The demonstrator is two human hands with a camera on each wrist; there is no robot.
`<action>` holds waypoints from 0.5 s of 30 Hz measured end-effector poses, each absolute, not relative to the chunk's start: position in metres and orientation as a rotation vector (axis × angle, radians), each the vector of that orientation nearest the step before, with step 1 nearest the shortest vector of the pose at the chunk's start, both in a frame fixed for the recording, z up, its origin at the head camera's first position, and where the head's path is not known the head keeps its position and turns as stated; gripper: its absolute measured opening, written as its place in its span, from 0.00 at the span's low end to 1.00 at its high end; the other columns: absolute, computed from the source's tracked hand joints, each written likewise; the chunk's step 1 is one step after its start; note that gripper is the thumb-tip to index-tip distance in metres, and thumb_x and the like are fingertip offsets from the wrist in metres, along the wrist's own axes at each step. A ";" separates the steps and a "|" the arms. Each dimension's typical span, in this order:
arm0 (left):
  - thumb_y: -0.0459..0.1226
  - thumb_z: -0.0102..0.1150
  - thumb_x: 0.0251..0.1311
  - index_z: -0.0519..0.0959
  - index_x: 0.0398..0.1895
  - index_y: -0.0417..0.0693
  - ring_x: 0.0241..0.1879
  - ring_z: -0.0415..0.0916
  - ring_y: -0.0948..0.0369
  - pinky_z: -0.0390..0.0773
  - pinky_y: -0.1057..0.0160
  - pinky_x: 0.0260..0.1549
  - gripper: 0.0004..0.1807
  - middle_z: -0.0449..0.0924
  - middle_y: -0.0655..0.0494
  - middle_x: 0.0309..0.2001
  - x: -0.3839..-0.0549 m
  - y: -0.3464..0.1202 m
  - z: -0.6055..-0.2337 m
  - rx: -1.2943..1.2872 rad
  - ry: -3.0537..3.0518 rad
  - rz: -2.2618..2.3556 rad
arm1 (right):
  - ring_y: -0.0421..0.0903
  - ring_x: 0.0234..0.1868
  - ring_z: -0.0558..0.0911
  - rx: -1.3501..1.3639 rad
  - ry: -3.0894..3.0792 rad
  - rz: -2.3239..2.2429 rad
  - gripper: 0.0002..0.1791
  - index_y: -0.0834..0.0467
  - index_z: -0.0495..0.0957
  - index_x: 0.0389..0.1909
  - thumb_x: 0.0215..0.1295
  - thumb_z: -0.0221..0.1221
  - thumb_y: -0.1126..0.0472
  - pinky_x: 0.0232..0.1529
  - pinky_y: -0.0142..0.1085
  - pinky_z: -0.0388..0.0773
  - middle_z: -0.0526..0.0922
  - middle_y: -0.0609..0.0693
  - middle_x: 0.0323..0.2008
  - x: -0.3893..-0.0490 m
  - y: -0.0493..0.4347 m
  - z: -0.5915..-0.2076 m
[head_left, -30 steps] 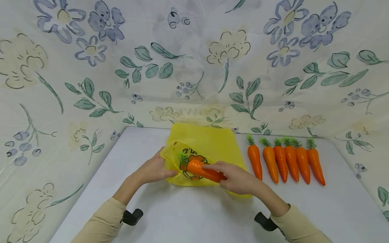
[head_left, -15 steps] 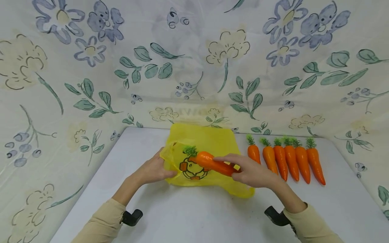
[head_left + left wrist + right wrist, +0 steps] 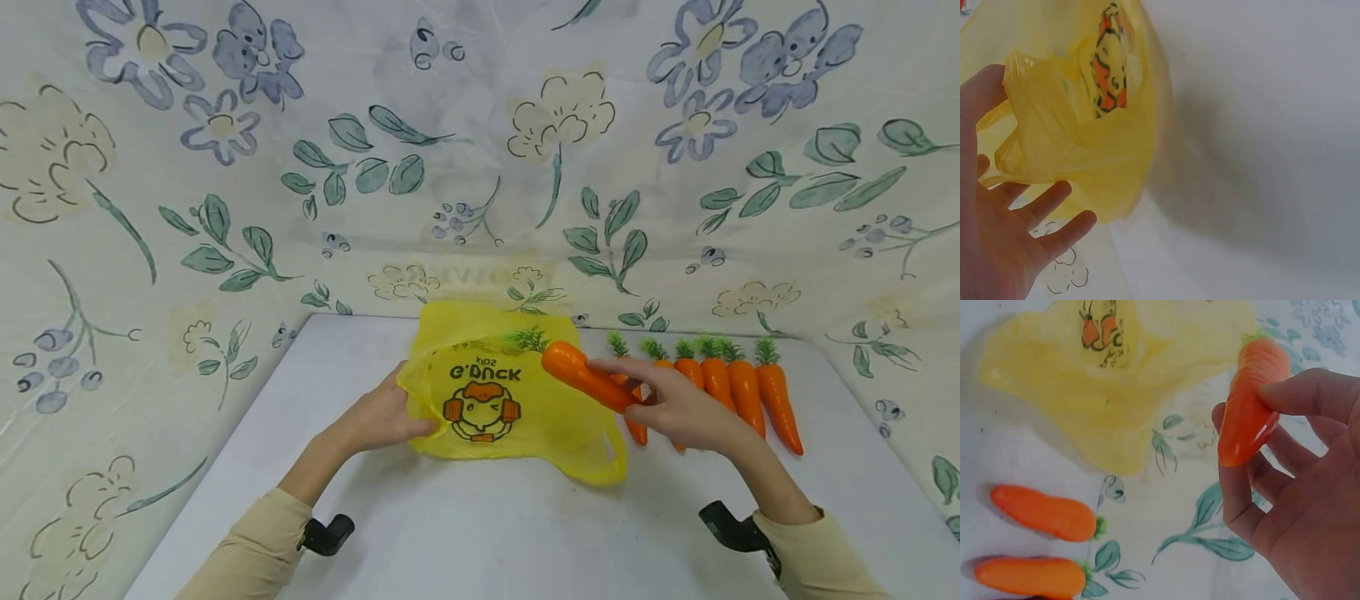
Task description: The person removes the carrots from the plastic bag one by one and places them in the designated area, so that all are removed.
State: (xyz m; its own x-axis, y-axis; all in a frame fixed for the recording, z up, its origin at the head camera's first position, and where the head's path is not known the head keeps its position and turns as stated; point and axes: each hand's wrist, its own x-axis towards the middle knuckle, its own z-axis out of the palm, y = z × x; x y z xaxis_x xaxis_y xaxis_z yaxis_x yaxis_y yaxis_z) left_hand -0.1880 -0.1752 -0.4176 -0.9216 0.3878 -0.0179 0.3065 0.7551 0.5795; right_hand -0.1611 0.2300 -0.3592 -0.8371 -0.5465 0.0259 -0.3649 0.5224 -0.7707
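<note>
My left hand point(image 3: 382, 419) is at the mouth of a yellow plastic bag point(image 3: 487, 329) printed with a duck. In the left wrist view, its thumb and spread fingers point(image 3: 1054, 203) hold the bag's edge apart without curling round it. My right hand point(image 3: 682, 408) grips an orange carrot point(image 3: 581, 375) with a green leafy top, thumb on one side and fingers on the other. The carrot is raised right of the bag, its leafy end toward the bag. From the right wrist view, the thumb presses on the carrot's point(image 3: 1254, 394) side.
Several more carrots point(image 3: 746, 396) lie in a row on the white table point(image 3: 480, 533) at the right, some partly hidden behind my right hand. A floral cloth point(image 3: 480, 200) hangs behind and at the sides. Small black cameras point(image 3: 327, 536) are worn on both wrists.
My right hand has carried the carrot rightward and upward, away from the bag's mouth and across its printed front. My left hand stays at the bag.
</note>
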 end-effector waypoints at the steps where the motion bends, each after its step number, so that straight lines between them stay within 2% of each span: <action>1: 0.44 0.69 0.48 0.63 0.67 0.53 0.42 0.74 0.56 0.76 0.60 0.40 0.41 0.65 0.51 0.59 -0.188 -0.175 -0.417 0.561 2.814 0.896 | 0.51 0.40 0.76 -0.761 2.554 -1.205 0.35 0.52 0.68 0.70 0.61 0.55 0.73 0.36 0.38 0.78 0.75 0.59 0.56 -0.161 0.233 -0.360; 6: 0.43 0.69 0.49 0.63 0.67 0.52 0.40 0.74 0.59 0.77 0.61 0.41 0.41 0.66 0.52 0.58 -0.188 -0.176 -0.417 0.577 2.813 0.911 | 0.53 0.37 0.76 -0.673 2.575 -1.202 0.35 0.48 0.68 0.70 0.62 0.54 0.73 0.27 0.38 0.78 0.75 0.60 0.52 -0.160 0.246 -0.363; 8: 0.43 0.69 0.49 0.63 0.67 0.52 0.41 0.73 0.60 0.77 0.61 0.41 0.41 0.65 0.52 0.58 -0.187 -0.176 -0.416 0.576 2.816 0.906 | 0.54 0.38 0.77 -0.650 2.564 -1.226 0.35 0.48 0.68 0.71 0.62 0.54 0.73 0.27 0.39 0.79 0.75 0.60 0.52 -0.160 0.252 -0.363; 15: 0.44 0.69 0.50 0.64 0.66 0.52 0.41 0.73 0.59 0.77 0.61 0.41 0.39 0.66 0.53 0.56 -0.187 -0.178 -0.416 0.580 2.811 0.900 | 0.56 0.50 0.75 -0.577 2.615 -1.260 0.36 0.50 0.63 0.73 0.64 0.57 0.70 0.38 0.41 0.81 0.72 0.61 0.62 -0.155 0.280 -0.362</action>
